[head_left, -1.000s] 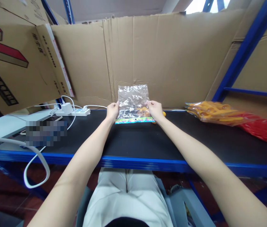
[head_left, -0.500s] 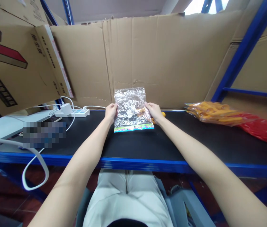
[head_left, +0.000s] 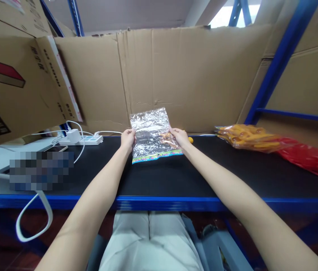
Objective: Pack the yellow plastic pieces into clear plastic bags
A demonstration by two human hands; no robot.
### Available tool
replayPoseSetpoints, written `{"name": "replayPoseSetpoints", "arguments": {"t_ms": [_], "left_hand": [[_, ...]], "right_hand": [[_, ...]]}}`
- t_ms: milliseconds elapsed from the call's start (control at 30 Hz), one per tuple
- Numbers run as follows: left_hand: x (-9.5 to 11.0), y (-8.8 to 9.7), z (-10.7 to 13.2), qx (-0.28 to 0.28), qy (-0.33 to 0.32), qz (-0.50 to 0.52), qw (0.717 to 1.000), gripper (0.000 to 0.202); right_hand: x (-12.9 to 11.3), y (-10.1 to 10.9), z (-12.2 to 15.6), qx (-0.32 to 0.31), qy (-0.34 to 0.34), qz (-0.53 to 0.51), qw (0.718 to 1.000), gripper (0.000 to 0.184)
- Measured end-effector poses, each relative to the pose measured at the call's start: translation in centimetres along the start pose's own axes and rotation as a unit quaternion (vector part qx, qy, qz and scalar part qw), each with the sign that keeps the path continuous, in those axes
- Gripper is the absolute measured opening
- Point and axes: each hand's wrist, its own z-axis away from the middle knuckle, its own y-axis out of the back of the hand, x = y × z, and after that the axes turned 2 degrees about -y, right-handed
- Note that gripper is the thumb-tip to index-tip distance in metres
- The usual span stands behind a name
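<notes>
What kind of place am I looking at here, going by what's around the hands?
Probably a makeshift workstation in a workshop or storeroom. The blue metal frame around the black worktop, the cardboard screen behind it, and the bagged orange items at the right suggest so.

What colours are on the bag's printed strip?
Printed strip: green and blue with pinkish marks; head view.

Glare streaks the clear bag (head_left: 152,136) under soft light, and wide-angle distortion stretches the outer edges
</notes>
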Motion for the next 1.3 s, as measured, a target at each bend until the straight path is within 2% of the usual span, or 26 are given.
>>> {"name": "replayPoseSetpoints", "arguments": {"t_ms": [100,200,367,500,633,700,767,800,900,967,1033,1100,1167,1233,1300], "left_hand": [[-0.1,-0.2,0.0,0.001,-0.026,0.005,1.000,0.014],[-0.1,-0.2,0.2,-0.003,-0.038,-0.011,0.999,0.013],[0.1,-0.2,0.5,-0.058,-0.021,-0.027,0.998,0.009],[0.0,-0.3,0.5,-0.038,-0.040,-0.031,0.998,0.002],[-0.6,0.0,-0.1,-0.015,-0.076,-0.119,0.990,0.008],[-0.8,0.2,-0.3,-0.004,-0.119,-0.195,0.974,0.014],[-0.6,0.1,0.1,-0.017,-0.204,-0.276,0.939,0.027],[-0.4,-0.1,0.5,-0.042,-0.255,-0.314,0.914,0.037],[0.9,-1.2,2.8,-0.193,-0.365,-0.401,0.818,0.059],[1.8,-2.2,4.9,-0.289,-0.394,-0.437,0.755,0.076],[2.4,-3.1,6.6,-0.345,-0.419,-0.474,0.693,0.086],[2.7,-3.9,7.8,-0.362,-0.442,-0.511,0.642,0.076],[2.7,-4.4,8.1,-0.359,-0.449,-0.545,0.610,0.066],[2.9,-4.5,7.5,-0.338,-0.449,-0.570,0.600,0.069],[3.2,-4.3,6.3,-0.300,-0.447,-0.582,0.609,0.072]], "right_hand": [[0.0,0.0,-0.3,0.040,-0.032,-0.050,0.997,0.021],[0.4,0.0,-0.6,0.062,-0.035,-0.105,0.992,0.018],[0.7,0.2,-0.1,0.021,-0.028,-0.109,0.993,0.020],[0.6,0.1,0.2,0.029,-0.014,-0.077,0.997,0.019],[0.7,0.0,-0.2,0.054,-0.002,-0.108,0.993,0.012],[0.7,0.1,-0.4,0.074,0.003,-0.125,0.989,0.013],[0.5,0.3,-0.3,0.097,0.006,-0.129,0.987,0.015],[0.4,0.5,-0.3,0.107,0.010,-0.128,0.986,0.016],[0.0,0.8,-0.2,0.130,0.031,-0.132,0.982,0.019],[-0.2,1.0,-0.3,0.145,0.047,-0.147,0.977,0.020],[-0.3,1.2,-0.5,0.154,0.060,-0.176,0.970,0.021],[-0.4,1.3,-0.7,0.157,0.065,-0.209,0.963,0.020],[-0.6,1.5,-0.9,0.149,0.057,-0.232,0.960,0.020],[-0.7,1.7,-0.9,0.130,0.038,-0.236,0.962,0.022],[-0.9,1.9,-0.7,0.102,0.017,-0.223,0.969,0.024]]}}
